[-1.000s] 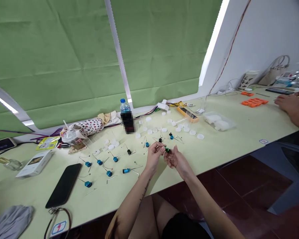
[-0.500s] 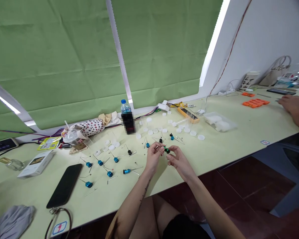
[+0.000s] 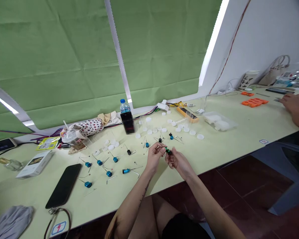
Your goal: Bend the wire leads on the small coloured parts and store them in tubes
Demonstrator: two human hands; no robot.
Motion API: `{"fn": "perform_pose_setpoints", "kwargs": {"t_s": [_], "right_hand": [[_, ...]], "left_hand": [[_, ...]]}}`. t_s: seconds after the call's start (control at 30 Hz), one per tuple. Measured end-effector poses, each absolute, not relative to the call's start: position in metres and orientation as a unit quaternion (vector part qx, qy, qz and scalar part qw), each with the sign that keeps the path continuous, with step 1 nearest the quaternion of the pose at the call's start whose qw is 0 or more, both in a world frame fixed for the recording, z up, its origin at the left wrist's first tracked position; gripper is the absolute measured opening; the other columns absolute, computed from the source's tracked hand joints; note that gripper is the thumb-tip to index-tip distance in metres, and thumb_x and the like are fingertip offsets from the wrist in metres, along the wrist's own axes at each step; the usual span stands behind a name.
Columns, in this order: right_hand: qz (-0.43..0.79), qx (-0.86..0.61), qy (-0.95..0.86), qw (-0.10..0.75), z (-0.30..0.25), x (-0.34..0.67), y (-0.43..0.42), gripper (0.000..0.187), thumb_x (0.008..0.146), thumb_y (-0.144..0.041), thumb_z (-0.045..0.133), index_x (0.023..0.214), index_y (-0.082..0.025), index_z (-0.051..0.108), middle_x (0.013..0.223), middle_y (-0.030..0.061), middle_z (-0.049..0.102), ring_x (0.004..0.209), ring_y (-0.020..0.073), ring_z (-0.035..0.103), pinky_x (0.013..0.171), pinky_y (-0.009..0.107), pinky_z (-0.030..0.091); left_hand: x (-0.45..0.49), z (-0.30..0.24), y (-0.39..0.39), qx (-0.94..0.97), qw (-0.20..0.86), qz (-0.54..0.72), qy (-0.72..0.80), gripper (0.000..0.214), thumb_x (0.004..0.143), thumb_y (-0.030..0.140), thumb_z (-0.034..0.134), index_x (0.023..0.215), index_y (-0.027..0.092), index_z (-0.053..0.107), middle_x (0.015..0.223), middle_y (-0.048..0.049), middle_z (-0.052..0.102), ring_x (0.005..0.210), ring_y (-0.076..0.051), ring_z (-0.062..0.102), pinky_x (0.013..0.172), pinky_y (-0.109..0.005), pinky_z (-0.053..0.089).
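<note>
A small green and black metal cylinder (image 3: pixel 167 151) is held up over the table between my two hands. The fingertips of my left hand (image 3: pixel 154 156) pinch its left end. My right hand (image 3: pixel 178 162) is closed at its black end, with the other fingers curled underneath. Similar blue cylinders with thin bent wires stand to the left, such as the blue piece (image 3: pixel 109 173) and the lying blue piece (image 3: pixel 126 171). Black ones are there too, including the black piece (image 3: pixel 129 152). A thin hex key (image 3: pixel 111 179) lies among them.
White round caps (image 3: pixel 178 129) and clear tubes lie behind my hands. A multimeter (image 3: pixel 188 114), a bottle (image 3: pixel 125 106) and a clear tray (image 3: pixel 219 121) stand farther back. A phone (image 3: pixel 63 186) lies left. Another person's hand (image 3: pixel 292 103) rests at the far right, near orange parts (image 3: pixel 254 102).
The fingers of my right hand have closed in around the black end of the green and black cylinder and curled under it. My left hand keeps its pinch.
</note>
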State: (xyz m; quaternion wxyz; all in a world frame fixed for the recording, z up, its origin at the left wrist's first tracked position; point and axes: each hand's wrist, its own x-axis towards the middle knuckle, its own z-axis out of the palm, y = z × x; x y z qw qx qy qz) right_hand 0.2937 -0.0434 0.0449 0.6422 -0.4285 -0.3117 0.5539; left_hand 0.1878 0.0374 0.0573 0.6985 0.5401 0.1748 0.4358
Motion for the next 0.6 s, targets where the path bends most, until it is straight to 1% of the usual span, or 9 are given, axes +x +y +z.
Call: {"fn": "perform_pose_setpoints", "kwargs": {"t_s": [0.07, 0.13, 0.2, 0.27, 0.33, 0.4, 0.43, 0.5, 0.6], "right_hand": [[0.53, -0.421, -0.316, 0.665, 0.0462, 0.2937, -0.0438, 0.03, 0.075, -0.048, 0.065, 0.087, -0.021, 0.057, 0.083, 0.0006, 0.055, 0.059, 0.0081, 0.047, 0.051, 0.022, 0.036], [0.504, -0.418, -0.304, 0.692, 0.0468, 0.294, -0.0442, 0.035, 0.068, -0.039, 0.074, 0.095, -0.026, 0.055, 0.095, -0.0011, 0.054, 0.067, 0.0085, 0.05, 0.057, 0.022, 0.04], [0.519, -0.422, -0.294, 0.683, 0.0463, 0.2945, -0.0445, 0.035, 0.07, -0.045, 0.071, 0.094, -0.025, 0.056, 0.093, -0.0001, 0.055, 0.064, 0.0088, 0.05, 0.053, 0.022, 0.039], [0.556, -0.426, -0.3, 0.648, 0.0457, 0.2944, -0.0449, 0.038, 0.076, -0.056, 0.059, 0.084, -0.019, 0.058, 0.078, 0.0016, 0.056, 0.054, 0.0084, 0.046, 0.047, 0.023, 0.034], [0.568, -0.419, -0.31, 0.637, 0.0457, 0.2934, -0.0456, 0.038, 0.077, -0.056, 0.058, 0.081, -0.018, 0.058, 0.073, 0.0011, 0.055, 0.052, 0.0079, 0.045, 0.046, 0.023, 0.033], [0.549, -0.406, -0.31, 0.662, 0.0459, 0.2924, -0.0462, 0.03, 0.073, -0.045, 0.068, 0.089, -0.022, 0.057, 0.084, -0.0001, 0.056, 0.059, 0.0083, 0.049, 0.051, 0.022, 0.038], [0.539, -0.398, -0.304, 0.677, 0.0458, 0.2922, -0.0463, 0.033, 0.071, -0.041, 0.072, 0.095, -0.025, 0.055, 0.091, -0.0007, 0.055, 0.064, 0.0087, 0.051, 0.054, 0.022, 0.04], [0.544, -0.39, -0.293, 0.682, 0.0451, 0.2924, -0.0459, 0.036, 0.073, -0.043, 0.07, 0.1, -0.027, 0.054, 0.096, 0.0001, 0.055, 0.067, 0.0095, 0.053, 0.055, 0.022, 0.041], [0.586, -0.393, -0.297, 0.643, 0.0445, 0.2931, -0.0451, 0.039, 0.081, -0.056, 0.054, 0.087, -0.018, 0.058, 0.077, 0.0032, 0.056, 0.055, 0.0088, 0.049, 0.046, 0.021, 0.035]], "left_hand": [[0.1875, 0.0571, 0.0379, 0.537, 0.696, 0.443, 0.177, 0.02, 0.074, 0.032, 0.068, 0.074, 0.015, 0.057, 0.088, -0.0026, 0.057, 0.055, -0.005, 0.042, 0.054, -0.021, 0.035], [0.1873, 0.0574, 0.0381, 0.536, 0.691, 0.449, 0.184, 0.02, 0.074, 0.032, 0.068, 0.073, 0.015, 0.057, 0.088, -0.0025, 0.057, 0.056, -0.005, 0.041, 0.054, -0.021, 0.035], [0.1875, 0.0579, 0.0378, 0.536, 0.69, 0.45, 0.185, 0.021, 0.074, 0.033, 0.068, 0.073, 0.015, 0.056, 0.088, -0.0027, 0.057, 0.056, -0.005, 0.042, 0.053, -0.021, 0.034], [0.1878, 0.0582, 0.0374, 0.537, 0.693, 0.445, 0.181, 0.022, 0.072, 0.034, 0.069, 0.073, 0.015, 0.057, 0.087, -0.0026, 0.057, 0.055, -0.005, 0.042, 0.052, -0.021, 0.034], [0.1876, 0.0584, 0.0373, 0.536, 0.695, 0.443, 0.181, 0.023, 0.072, 0.034, 0.07, 0.073, 0.015, 0.057, 0.086, -0.0024, 0.057, 0.055, -0.005, 0.041, 0.052, -0.021, 0.034], [0.187, 0.0586, 0.0373, 0.535, 0.694, 0.445, 0.187, 0.023, 0.072, 0.034, 0.069, 0.073, 0.015, 0.056, 0.086, -0.0025, 0.057, 0.055, -0.005, 0.041, 0.053, -0.021, 0.034], [0.1866, 0.0588, 0.0373, 0.533, 0.693, 0.447, 0.19, 0.023, 0.072, 0.034, 0.069, 0.073, 0.015, 0.056, 0.086, -0.0026, 0.057, 0.055, -0.005, 0.041, 0.053, -0.021, 0.035], [0.1863, 0.0591, 0.0371, 0.531, 0.692, 0.449, 0.191, 0.022, 0.073, 0.034, 0.068, 0.073, 0.015, 0.056, 0.087, -0.0029, 0.057, 0.055, -0.005, 0.041, 0.054, -0.021, 0.036], [0.1866, 0.0595, 0.0367, 0.537, 0.693, 0.446, 0.183, 0.021, 0.073, 0.033, 0.069, 0.073, 0.015, 0.057, 0.087, -0.0027, 0.057, 0.055, -0.005, 0.041, 0.053, -0.021, 0.036]]}}
